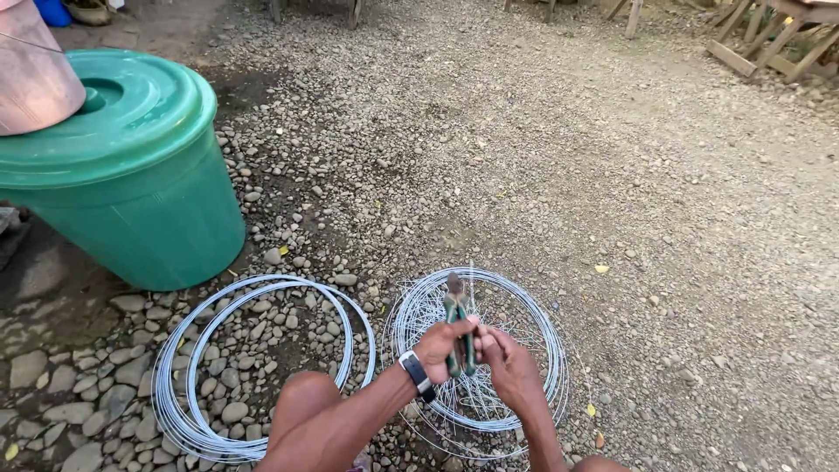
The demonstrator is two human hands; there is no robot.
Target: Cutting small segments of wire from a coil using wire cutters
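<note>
My left hand [443, 348], with a dark watch on its wrist, grips the green handles of a pair of pliers [458, 328] held upright, jaws pointing away from me. My right hand [509, 364] is closed right beside the handles, touching them and pinching thin wire; how much of the pliers it holds is unclear. Under both hands lies a tangled coil of thin silvery wire [533, 319] on the gravel. To its left a larger, neater coil of pale wire [197, 332] rests on the stones. My bare knee [301, 398] shows at the bottom.
A big green plastic barrel with a lid [140, 188] stands at the left, a pinkish bucket [31, 74] on top of it. Gravel and river stones cover the ground. Wooden frames [769, 39] lie at the far right.
</note>
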